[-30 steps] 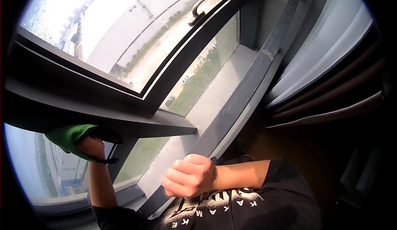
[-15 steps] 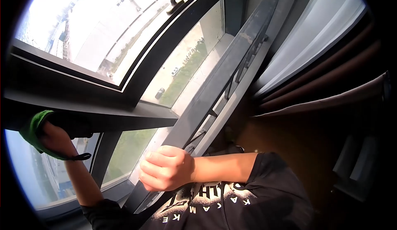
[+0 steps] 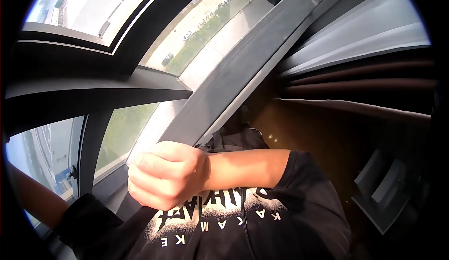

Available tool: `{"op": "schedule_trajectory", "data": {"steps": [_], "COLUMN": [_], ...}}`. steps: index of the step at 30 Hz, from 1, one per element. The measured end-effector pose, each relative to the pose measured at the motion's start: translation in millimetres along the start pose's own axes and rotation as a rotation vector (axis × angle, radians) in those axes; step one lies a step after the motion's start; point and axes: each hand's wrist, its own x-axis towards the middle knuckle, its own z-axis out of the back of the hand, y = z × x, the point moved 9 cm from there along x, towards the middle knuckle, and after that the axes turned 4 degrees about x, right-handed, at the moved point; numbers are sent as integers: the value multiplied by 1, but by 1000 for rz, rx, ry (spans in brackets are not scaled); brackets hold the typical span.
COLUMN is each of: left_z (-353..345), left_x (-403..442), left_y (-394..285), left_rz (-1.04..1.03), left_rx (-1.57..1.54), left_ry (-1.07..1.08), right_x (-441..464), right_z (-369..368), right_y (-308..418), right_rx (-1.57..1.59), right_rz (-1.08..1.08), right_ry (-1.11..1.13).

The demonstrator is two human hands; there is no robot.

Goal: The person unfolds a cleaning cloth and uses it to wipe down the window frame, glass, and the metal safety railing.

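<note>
My right hand [image 3: 166,176] is closed over the broad grey rail [image 3: 234,68], its knuckles up and its thumb hidden. The rail slants from the upper right down to my hand, beside the window. At the left edge only my left forearm [image 3: 37,194] shows, stretched toward the lower window pane [image 3: 56,152]; the hand is out of view, and no green cloth is visible. A dark window crossbar [image 3: 93,91] runs above that forearm.
An upper window pane [image 3: 107,3] is at the top left, framed in dark metal. White and brown curtains [image 3: 365,40] hang at the right. Below them lie a brown floor [image 3: 299,138] and a pale angular object [image 3: 386,185].
My left hand, with the green cloth round it, has moved left out of view. The camera view has shifted, so the window sits higher. My right hand stays closed on the rail.
</note>
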Motion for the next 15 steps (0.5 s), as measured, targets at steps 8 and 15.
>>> {"op": "schedule_trajectory", "data": {"steps": [8, 15], "left_z": [-56, -63], "left_x": [-213, -320], "left_y": [-44, -133], "left_rz": [174, -319], "left_rx": [-828, -868], "left_ry": [243, 765], "right_x": [10, 8], "right_z": [-4, -29], "right_y": [3, 11], "right_rx": [-63, -143], "right_rz": [44, 109], "right_ry": [22, 261]}}
